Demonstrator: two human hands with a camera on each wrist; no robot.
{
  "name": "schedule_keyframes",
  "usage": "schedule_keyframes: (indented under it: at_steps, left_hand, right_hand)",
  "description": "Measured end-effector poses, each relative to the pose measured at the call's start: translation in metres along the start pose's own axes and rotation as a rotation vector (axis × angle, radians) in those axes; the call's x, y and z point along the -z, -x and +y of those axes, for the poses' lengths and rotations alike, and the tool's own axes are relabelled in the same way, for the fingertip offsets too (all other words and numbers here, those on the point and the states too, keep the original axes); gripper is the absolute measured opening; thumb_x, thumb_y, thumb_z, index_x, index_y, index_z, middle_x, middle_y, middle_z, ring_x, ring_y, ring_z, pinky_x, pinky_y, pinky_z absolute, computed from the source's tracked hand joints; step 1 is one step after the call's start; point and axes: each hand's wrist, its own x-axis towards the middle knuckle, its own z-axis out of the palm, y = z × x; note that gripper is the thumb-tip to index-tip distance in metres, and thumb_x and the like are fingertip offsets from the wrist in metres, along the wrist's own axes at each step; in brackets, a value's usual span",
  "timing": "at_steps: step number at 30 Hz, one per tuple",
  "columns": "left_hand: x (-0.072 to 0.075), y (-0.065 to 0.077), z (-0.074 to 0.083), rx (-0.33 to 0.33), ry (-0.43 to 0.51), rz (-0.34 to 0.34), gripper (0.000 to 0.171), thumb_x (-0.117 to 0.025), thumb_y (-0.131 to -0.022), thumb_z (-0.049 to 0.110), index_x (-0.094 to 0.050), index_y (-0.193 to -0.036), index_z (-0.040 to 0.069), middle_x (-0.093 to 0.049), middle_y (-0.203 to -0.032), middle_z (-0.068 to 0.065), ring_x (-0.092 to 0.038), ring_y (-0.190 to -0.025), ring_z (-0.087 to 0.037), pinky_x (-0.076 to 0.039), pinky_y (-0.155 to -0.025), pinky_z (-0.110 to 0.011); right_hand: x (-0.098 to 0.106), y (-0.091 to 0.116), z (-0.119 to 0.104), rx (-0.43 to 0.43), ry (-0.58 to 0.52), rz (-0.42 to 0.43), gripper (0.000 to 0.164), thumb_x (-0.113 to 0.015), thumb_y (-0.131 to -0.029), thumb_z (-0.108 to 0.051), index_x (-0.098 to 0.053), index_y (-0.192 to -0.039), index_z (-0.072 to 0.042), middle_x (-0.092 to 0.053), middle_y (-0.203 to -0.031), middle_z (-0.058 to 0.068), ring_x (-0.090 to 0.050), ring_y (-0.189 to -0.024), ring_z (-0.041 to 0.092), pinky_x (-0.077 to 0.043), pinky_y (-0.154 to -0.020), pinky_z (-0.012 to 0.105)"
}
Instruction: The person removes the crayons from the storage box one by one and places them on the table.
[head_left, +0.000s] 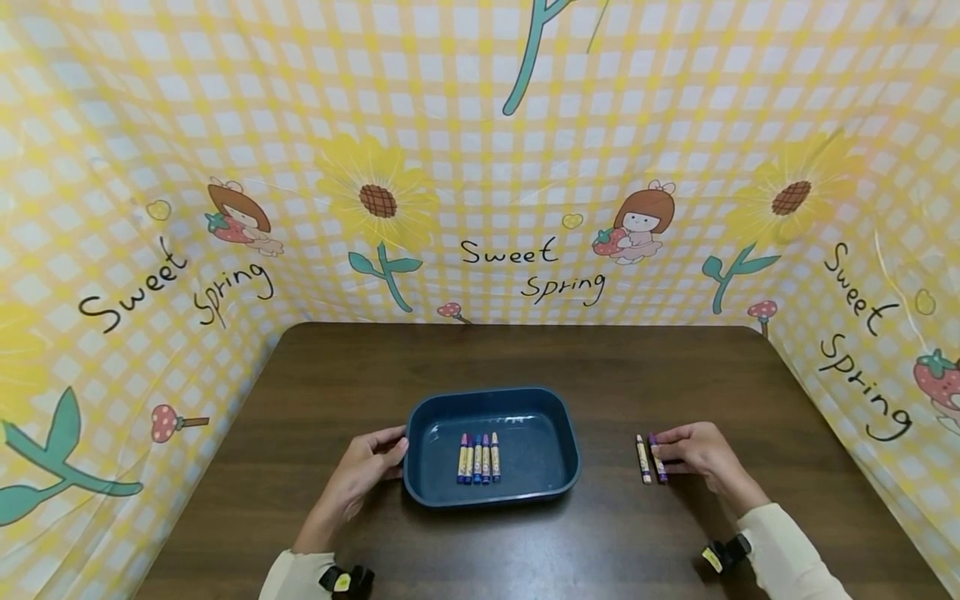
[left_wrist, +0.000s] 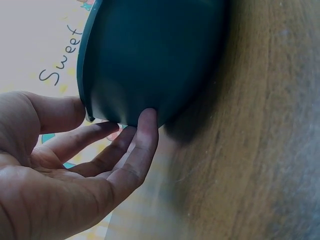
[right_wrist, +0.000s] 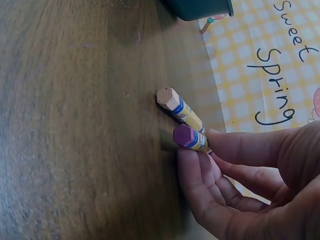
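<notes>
A dark blue-green tray (head_left: 536, 458) lies on the table with several paper-wrapped crayons (head_left: 477, 460) side by side inside it. At its left end my left hand (head_left: 360, 471) holds the tray, thumb at the rim and fingertips against the outer wall (left_wrist: 135, 90). To the right of the tray, my right hand (head_left: 705, 454) pinches a purple crayon (right_wrist: 185, 136) between thumb and fingers. Just left of that one lies a pale crayon (head_left: 642, 460), nearly parallel to it; its pale flat end (right_wrist: 167, 96) faces the right wrist camera.
The brown wooden table (head_left: 510, 354) runs back to a yellow checked cloth (head_left: 495, 183) printed with flowers and lettering. The same cloth hangs along the left and right sides. A strip of tabletop separates the tray from the two crayons on the right.
</notes>
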Motion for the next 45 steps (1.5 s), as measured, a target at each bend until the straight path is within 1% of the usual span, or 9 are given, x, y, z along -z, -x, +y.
schedule_keyframes:
  at_steps: [7,15,23,26,31,35,39,42,45]
  left_hand:
    - [-0.001,-0.002,-0.001,0.010,0.001,0.008,0.039,-0.056,-0.092,0.013,-0.052,-0.128,0.001,-0.059,-0.119,-0.019,-0.063,-0.092,-0.019,-0.056,-0.075,-0.034]
    - [0.001,0.000,0.000,0.010,0.002,0.000,0.041,-0.057,-0.092,0.016,-0.052,-0.129,0.001,-0.058,-0.121,-0.020,-0.063,-0.093,-0.020,-0.056,-0.076,-0.034]
    - [0.001,0.000,-0.004,0.021,-0.003,0.002,0.039,-0.058,-0.091,0.016,-0.053,-0.128,0.002,-0.059,-0.118,-0.020,-0.063,-0.092,-0.020,-0.056,-0.075,-0.032]
    - [0.001,-0.001,-0.003,0.023,0.000,0.006,0.038,-0.058,-0.091,0.015,-0.054,-0.127,0.002,-0.060,-0.117,-0.019,-0.063,-0.091,-0.020,-0.056,-0.074,-0.032]
    - [0.001,0.000,-0.002,0.021,0.001,0.006,0.038,-0.058,-0.091,0.015,-0.054,-0.127,0.003,-0.060,-0.117,-0.018,-0.063,-0.091,-0.020,-0.056,-0.075,-0.032]
    - [0.001,0.000,-0.002,0.017,-0.002,0.004,0.039,-0.058,-0.091,0.015,-0.053,-0.128,0.001,-0.059,-0.118,-0.020,-0.063,-0.091,-0.020,-0.056,-0.074,-0.032]
    - [0.001,0.000,-0.002,0.020,-0.001,0.005,0.039,-0.058,-0.091,0.015,-0.053,-0.128,0.002,-0.059,-0.118,-0.019,-0.063,-0.090,-0.020,-0.056,-0.074,-0.032]
    - [0.001,-0.001,-0.002,0.027,-0.002,0.006,0.038,-0.057,-0.091,0.014,-0.053,-0.128,0.003,-0.059,-0.117,-0.019,-0.063,-0.091,-0.021,-0.056,-0.075,-0.033]
    - [0.001,-0.001,-0.002,0.031,0.001,0.004,0.037,-0.057,-0.092,0.014,-0.054,-0.127,0.003,-0.060,-0.118,-0.018,-0.063,-0.092,-0.021,-0.056,-0.076,-0.034]
  right_hand:
    - [-0.004,0.001,-0.004,-0.003,0.050,0.021,0.034,-0.066,-0.078,0.002,-0.057,-0.105,0.021,-0.069,-0.086,0.014,-0.068,-0.071,0.018,-0.057,-0.065,0.034]
    - [-0.010,0.001,-0.005,-0.003,0.136,0.102,0.030,-0.069,-0.076,0.002,-0.061,-0.101,0.018,-0.069,-0.086,0.019,-0.067,-0.066,0.019,-0.057,-0.061,0.033]
    - [-0.012,0.001,-0.005,0.009,0.182,0.136,0.029,-0.071,-0.075,0.000,-0.064,-0.098,0.015,-0.070,-0.086,0.022,-0.069,-0.065,0.021,-0.057,-0.062,0.032]
    - [-0.011,0.003,-0.006,0.018,0.178,0.127,0.030,-0.070,-0.075,-0.001,-0.063,-0.099,0.016,-0.070,-0.085,0.021,-0.069,-0.066,0.022,-0.057,-0.062,0.032]
    - [-0.006,0.007,-0.006,0.047,0.132,0.092,0.031,-0.066,-0.078,0.002,-0.059,-0.103,0.020,-0.069,-0.085,0.023,-0.069,-0.069,0.023,-0.057,-0.066,0.033]
    - [0.000,0.009,-0.007,0.062,0.112,0.092,0.033,-0.064,-0.080,0.002,-0.057,-0.106,0.021,-0.070,-0.086,0.021,-0.069,-0.070,0.022,-0.057,-0.068,0.033]
    - [0.004,0.009,-0.011,0.087,0.098,0.089,0.037,-0.065,-0.081,0.000,-0.054,-0.109,0.021,-0.070,-0.089,0.019,-0.069,-0.073,0.022,-0.057,-0.070,0.033]
    - [0.004,0.010,-0.016,0.090,0.096,0.093,0.039,-0.066,-0.082,-0.003,-0.055,-0.111,0.019,-0.070,-0.091,0.018,-0.069,-0.075,0.023,-0.057,-0.072,0.034]
    - [0.003,0.011,-0.021,0.104,0.097,0.090,0.042,-0.066,-0.082,-0.005,-0.053,-0.114,0.019,-0.070,-0.095,0.019,-0.070,-0.077,0.024,-0.056,-0.074,0.034]
